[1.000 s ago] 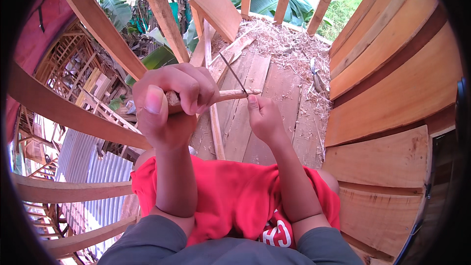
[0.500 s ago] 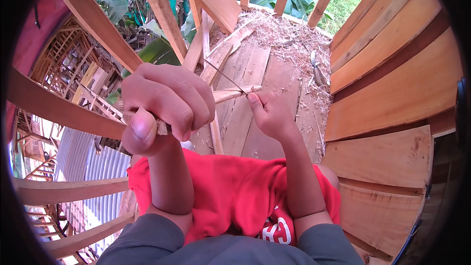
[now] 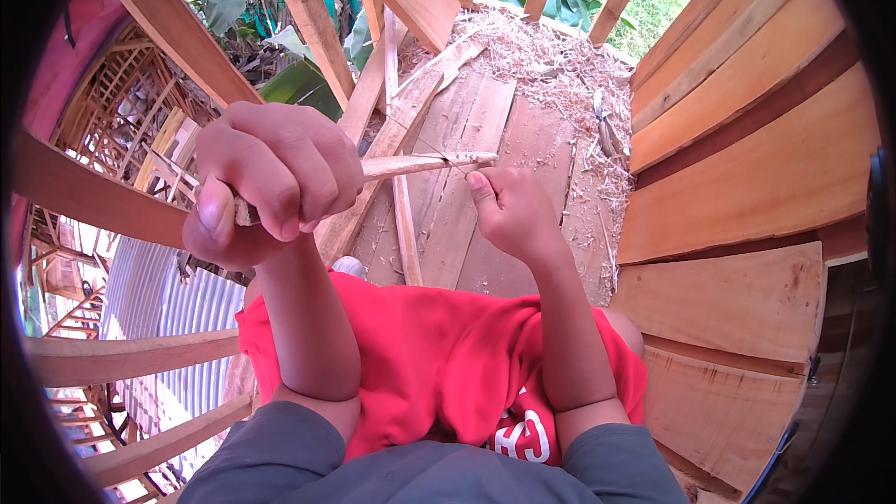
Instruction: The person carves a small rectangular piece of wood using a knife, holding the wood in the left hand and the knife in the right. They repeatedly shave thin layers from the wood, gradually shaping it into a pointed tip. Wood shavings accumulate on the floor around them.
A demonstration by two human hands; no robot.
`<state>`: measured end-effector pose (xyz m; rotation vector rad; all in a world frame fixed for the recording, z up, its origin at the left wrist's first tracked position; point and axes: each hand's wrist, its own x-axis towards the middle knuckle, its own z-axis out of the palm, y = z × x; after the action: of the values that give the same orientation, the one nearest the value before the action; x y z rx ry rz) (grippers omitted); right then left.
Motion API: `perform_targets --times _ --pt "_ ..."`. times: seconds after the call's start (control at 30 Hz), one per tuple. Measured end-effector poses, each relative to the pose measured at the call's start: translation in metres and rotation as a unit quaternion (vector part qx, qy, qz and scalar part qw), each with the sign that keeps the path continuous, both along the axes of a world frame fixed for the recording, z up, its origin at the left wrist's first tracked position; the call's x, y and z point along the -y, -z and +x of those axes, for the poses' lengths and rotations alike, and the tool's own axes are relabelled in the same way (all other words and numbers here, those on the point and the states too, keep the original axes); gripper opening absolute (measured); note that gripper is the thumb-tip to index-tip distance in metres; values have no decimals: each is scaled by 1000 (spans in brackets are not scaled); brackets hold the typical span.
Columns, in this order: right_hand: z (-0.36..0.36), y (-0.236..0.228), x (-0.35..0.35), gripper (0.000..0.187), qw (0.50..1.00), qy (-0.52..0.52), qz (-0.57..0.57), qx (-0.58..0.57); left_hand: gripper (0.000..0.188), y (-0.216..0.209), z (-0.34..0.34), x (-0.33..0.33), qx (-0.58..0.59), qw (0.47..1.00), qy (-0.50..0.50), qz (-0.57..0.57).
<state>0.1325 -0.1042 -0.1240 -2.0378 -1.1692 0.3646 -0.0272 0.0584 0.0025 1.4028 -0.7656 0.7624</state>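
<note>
My left hand (image 3: 275,173) is closed around a wooden stick (image 3: 406,166), whose pale whittled length points right and whose butt shows beside the thumb. A thin dark cord (image 3: 429,146) slants down from the upper left and crosses or loops round the stick near its right tip; which of these, I cannot tell. Just below that tip, my right hand (image 3: 518,210) pinches the cord's end between thumb and curled fingers. The cord's far end is hard to make out against the boards.
Wood shavings (image 3: 551,70) cover the far floorboards. A curved tool (image 3: 602,121) lies among them at right. Loose wooden strips (image 3: 406,233) and a leaning board (image 3: 411,0) stand ahead. Slatted rails (image 3: 140,359) rise at left, a plank wall (image 3: 737,196) at right.
My left hand has moved left and slightly up with the stick, so more of the stick shows between my hands. My right hand has barely moved and still pinches the cord.
</note>
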Motion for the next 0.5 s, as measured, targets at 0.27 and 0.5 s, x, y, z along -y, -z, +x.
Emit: perform_targets --times 0.27,0.5 --pt "-7 -11 1 37 998 -46 45 2 38 2 -6 -12 -13 1000 -6 -5" --pt "-5 -7 -2 38 999 -9 48 -23 38 2 -2 -12 -22 999 -29 -14"
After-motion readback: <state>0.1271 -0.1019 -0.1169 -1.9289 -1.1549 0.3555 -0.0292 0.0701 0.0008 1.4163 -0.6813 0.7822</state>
